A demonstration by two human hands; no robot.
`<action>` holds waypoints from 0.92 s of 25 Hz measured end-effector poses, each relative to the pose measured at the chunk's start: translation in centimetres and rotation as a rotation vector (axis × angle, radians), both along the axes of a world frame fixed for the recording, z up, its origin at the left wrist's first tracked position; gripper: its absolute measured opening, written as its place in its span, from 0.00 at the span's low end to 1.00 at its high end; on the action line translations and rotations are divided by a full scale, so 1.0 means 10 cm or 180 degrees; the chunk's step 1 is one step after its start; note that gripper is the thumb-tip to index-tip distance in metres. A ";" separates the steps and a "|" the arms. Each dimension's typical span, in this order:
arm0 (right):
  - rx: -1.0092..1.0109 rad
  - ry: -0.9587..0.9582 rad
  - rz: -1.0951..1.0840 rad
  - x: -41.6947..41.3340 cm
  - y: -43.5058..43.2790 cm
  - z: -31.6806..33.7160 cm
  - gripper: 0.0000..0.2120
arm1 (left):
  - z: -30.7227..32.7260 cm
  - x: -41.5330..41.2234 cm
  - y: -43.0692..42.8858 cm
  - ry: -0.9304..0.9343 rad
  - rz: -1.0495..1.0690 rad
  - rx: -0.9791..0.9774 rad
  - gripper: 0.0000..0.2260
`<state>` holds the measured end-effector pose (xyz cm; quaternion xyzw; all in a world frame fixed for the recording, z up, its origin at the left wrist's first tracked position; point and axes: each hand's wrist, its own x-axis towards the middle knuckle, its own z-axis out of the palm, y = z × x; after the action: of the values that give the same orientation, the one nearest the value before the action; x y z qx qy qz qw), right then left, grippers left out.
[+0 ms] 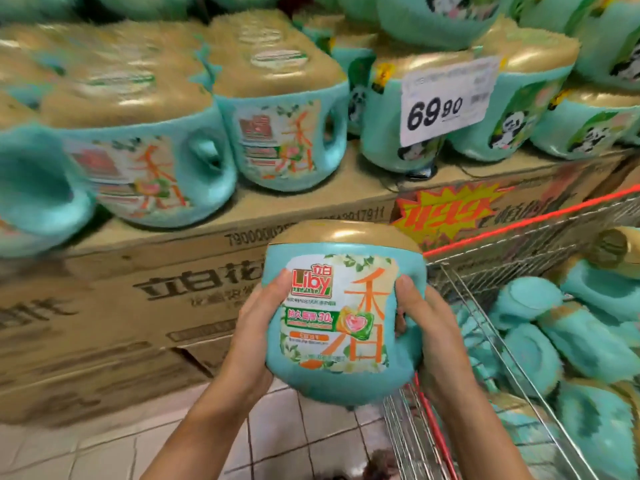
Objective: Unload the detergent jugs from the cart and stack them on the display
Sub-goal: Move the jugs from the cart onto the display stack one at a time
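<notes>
The held jug (343, 317) has a teal body and a gold lid. It is upright in mid-air, its label facing back towards the person. It sits between the display on the left and the cart (519, 237) on the right, and touches neither.

The left hand (258, 327) is curled round the jug's left side, with the thumb lying on the front edge next to the red logo. The right hand (426, 327) is curled round the jug's right side, with the thumb on the front at the label's edge. Both hands grip firmly and share the load.

The cart is a wire basket with a red rim, just beside the right forearm. It holds more teal jugs (554, 341), lying on their sides and piled against one another. One gold lid shows near the top right. The count cannot be read because of blur.

The display is built from cardboard cartons (156, 299), printed and stacked in layers on the floor. On top of them stands a row of display jugs (149, 161), the same teal-and-gold type, upright and touching side to side.

Further right on the carton top are panda-label jugs (512, 123), with another tier resting on their lids. A white price card (446, 102) reading 69.90 stands in front of them.

A red-and-yellow promotional sticker (450, 209) is on the carton face behind the cart rim.

The tiled floor (277, 427) is pale and is visible below the jug, between the forearms.
</notes>
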<state>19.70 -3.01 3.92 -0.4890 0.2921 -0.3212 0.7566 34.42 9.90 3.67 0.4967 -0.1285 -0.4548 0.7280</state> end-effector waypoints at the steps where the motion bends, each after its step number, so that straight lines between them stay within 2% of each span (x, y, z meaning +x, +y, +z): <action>1: -0.0005 -0.0017 0.0104 0.12 0.08 0.02 0.14 | 0.04 0.08 0.14 -0.0017 0.0146 -0.0019 0.19; 4: 0.0022 -0.0047 0.0419 0.55 0.41 0.12 0.30 | 0.14 0.33 0.61 -0.0047 0.0600 -0.0057 0.18; 6: 0.0050 -0.0107 0.0622 0.83 0.66 0.19 0.32 | 0.21 0.50 0.95 -0.0088 0.0801 -0.0066 0.19; 8: 0.0047 -0.0180 0.0827 1.08 0.96 0.26 0.31 | 0.27 0.65 1.31 -0.0176 0.0970 -0.0090 0.26; 11: 0.0034 -0.0315 0.1075 1.45 1.49 0.32 0.37 | 0.37 0.90 1.90 -0.0331 0.1155 -0.0198 0.29; 12: 0.0046 -0.0356 0.1143 1.57 1.67 0.33 0.36 | 0.39 0.98 2.10 -0.0386 0.1216 -0.0201 0.30; 15: 0.0074 -0.0574 0.1244 1.98 2.18 0.36 0.20 | 0.47 1.30 2.66 -0.0594 0.1424 -0.0127 0.34; 17: 0.0000 -0.0697 0.1197 2.27 2.48 0.42 0.15 | 0.54 1.53 2.98 -0.0815 0.1572 -0.0036 0.40; 20: -0.0287 -0.1022 0.1080 2.70 2.87 0.60 0.19 | 0.67 1.90 3.36 -0.1520 0.1796 0.0080 0.42; 23: -0.0814 -0.1081 0.0785 3.10 3.08 0.85 0.21 | 0.85 2.29 3.61 -0.2250 0.1777 0.0327 0.41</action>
<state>50.68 27.82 12.37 -0.5517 0.0558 -0.3384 0.7603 57.37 45.95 12.17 0.6726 -0.2076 -0.0494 0.7085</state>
